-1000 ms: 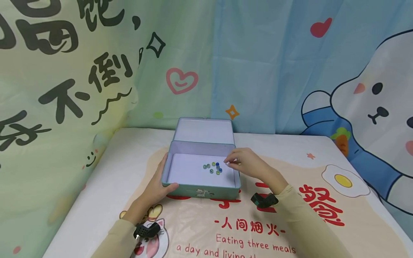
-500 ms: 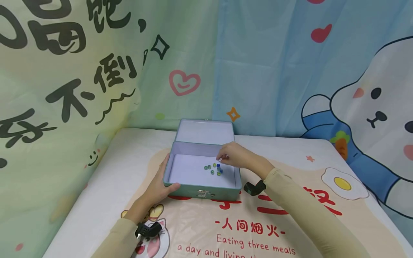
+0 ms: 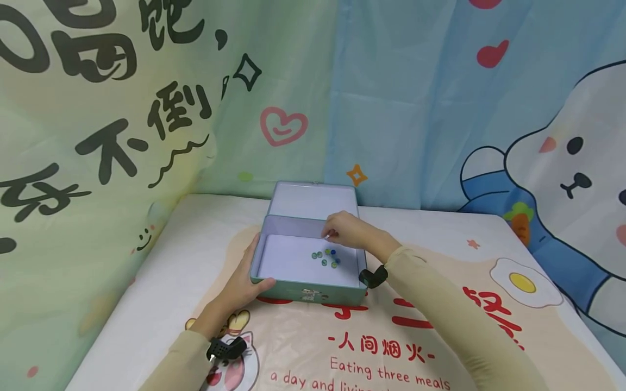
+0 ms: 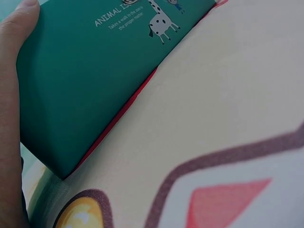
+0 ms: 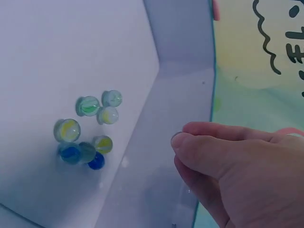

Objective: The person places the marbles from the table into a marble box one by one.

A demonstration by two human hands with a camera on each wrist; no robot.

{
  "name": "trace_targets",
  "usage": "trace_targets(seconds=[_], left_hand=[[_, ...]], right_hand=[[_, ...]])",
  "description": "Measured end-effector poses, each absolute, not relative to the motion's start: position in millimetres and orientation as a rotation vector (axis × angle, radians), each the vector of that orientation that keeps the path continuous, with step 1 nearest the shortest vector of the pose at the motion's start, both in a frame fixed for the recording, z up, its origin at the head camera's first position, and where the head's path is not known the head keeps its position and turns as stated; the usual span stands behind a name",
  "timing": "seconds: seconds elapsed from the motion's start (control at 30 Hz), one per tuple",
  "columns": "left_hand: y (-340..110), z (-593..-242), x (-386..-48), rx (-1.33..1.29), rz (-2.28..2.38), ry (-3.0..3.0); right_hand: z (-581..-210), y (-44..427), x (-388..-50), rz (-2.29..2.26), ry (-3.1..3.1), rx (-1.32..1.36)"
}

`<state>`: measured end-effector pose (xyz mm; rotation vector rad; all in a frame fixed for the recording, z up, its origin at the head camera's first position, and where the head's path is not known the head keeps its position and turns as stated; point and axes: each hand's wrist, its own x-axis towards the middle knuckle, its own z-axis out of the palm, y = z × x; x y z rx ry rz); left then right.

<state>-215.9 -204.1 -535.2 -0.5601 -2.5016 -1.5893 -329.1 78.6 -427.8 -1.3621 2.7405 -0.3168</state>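
A green metal box point(image 3: 288, 291) with a pale interior stands on the table, its lid point(image 3: 313, 200) tipped back. My left hand point(image 3: 243, 276) holds the box's front left corner, fingers along the side and thumb at the front. Over the box's back right part, my right hand point(image 3: 348, 230) pinches a clear glass marble point(image 5: 176, 139) between thumb and fingertips, mostly hidden by them. Below, several glass marbles lie on the box floor, among them a green-swirled marble point(image 5: 89, 106), a yellow-swirled marble point(image 5: 70, 130) and a dark blue marble point(image 5: 96, 161).
A printed cloth point(image 3: 381, 374) with red lettering covers the table. Behind the box hangs a patterned curtain point(image 3: 381, 108). The box's raised walls surround the marbles, and its back wall point(image 5: 161, 161) is close to my right hand.
My right hand has moved left and slightly back, from the box's right edge to above its inside, still pinching the marble. The left hand keeps its place on the box.
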Motion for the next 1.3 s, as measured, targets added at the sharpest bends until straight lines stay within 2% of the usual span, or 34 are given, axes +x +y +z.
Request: trace_targets(seconds=[0.8,1.3], left_hand=[[-204.2,-536.5,-215.7,-0.511,-1.588,-2.507],[-203.7,-536.9,-215.8,-0.517,-1.588,-2.509]], right_hand=[[-458.4,59.9,-342.9,-0.378,2.706,-1.437],[-467.7,54.3,-343.6,-0.200,2.711,-1.428]])
